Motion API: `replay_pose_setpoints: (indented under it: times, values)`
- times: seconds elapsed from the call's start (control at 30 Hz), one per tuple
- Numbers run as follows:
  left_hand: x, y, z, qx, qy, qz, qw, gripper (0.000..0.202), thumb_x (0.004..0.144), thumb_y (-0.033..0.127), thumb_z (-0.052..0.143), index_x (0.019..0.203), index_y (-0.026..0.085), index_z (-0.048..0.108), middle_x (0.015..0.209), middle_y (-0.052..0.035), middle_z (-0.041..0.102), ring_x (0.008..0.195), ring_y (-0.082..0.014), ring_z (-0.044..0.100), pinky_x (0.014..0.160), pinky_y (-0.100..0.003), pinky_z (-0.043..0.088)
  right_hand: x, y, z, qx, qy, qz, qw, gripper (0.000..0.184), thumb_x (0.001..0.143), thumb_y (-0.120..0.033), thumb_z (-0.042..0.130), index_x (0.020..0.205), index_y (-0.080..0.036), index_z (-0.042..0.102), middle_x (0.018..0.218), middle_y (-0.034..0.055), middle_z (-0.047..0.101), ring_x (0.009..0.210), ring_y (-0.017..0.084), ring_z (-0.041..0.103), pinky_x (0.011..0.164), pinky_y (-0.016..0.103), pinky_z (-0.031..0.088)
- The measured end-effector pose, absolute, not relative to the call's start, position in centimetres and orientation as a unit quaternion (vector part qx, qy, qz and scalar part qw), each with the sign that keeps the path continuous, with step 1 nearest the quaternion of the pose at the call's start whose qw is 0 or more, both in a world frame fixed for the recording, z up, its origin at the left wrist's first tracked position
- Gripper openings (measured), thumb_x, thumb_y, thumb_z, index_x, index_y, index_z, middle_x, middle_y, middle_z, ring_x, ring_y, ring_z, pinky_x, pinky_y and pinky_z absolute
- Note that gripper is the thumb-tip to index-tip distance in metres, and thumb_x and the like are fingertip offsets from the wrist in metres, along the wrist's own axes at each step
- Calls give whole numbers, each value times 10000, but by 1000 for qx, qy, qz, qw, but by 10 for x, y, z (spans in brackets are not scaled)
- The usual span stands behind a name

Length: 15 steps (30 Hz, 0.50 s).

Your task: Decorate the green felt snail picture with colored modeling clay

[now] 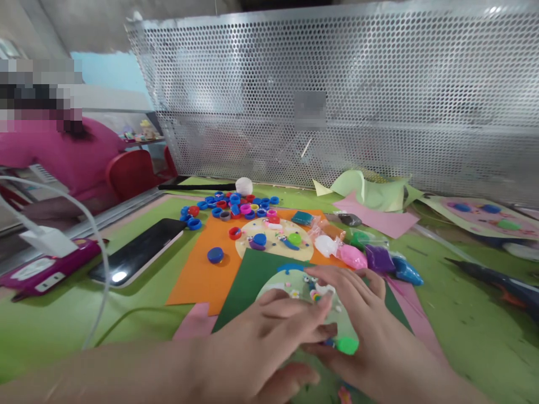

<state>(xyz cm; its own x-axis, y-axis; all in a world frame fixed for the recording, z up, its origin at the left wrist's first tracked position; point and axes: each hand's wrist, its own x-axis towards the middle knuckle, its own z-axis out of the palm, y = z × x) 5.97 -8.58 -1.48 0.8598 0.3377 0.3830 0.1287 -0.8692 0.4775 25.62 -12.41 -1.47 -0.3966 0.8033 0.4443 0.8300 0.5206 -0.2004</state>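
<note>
A pale round craft picture (pixel 269 286) with clay shapes and googly eyes lies on a dark green sheet (pixel 236 292) in front of me. My left hand (pixel 278 336) reaches across it from the left, fingers stretched out and somewhat apart. Over the picture's right side, my right hand (pixel 366 314) is spread, its thumb below and its fingers curving over the top. A bright green clay piece (pixel 347 345) shows between the two hands. Nothing visible is held in either hand. Both hands hide much of the picture's lower half.
Behind lie an orange sheet (pixel 189 275) with another round picture, several bottle caps (pixel 215 255) and clay packets (pixel 352 256). A phone (pixel 143 252) and a purple power strip (pixel 54 269) are left, a glue gun (pixel 497 280) right. A person in pink (pixel 84 151) sits far left.
</note>
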Motion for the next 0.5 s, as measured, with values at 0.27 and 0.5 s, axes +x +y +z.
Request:
replay_pose_setpoints:
  times: [0.27, 0.5]
  values:
    - [65, -91, -10, 955, 83, 216, 186, 745, 909, 327, 461, 1424, 258, -72, 1058, -76, 671, 1051, -253, 581, 959, -390, 378, 248, -124, -18, -509, -814, -11, 279, 571, 646, -223, 528, 1189, -220, 355, 1092, 83, 599, 992, 264, 566, 847, 481, 327]
    - [61, -98, -6, 921, 191, 223, 257, 765, 850, 315, 553, 1430, 269, 57, 1160, -55, 627, 1099, -241, 546, 952, -364, 406, 257, -123, -10, -506, -826, -20, 249, 603, 633, -182, 529, 1206, -226, 348, 1181, 88, 552, 1076, 263, 511, 836, 467, 335]
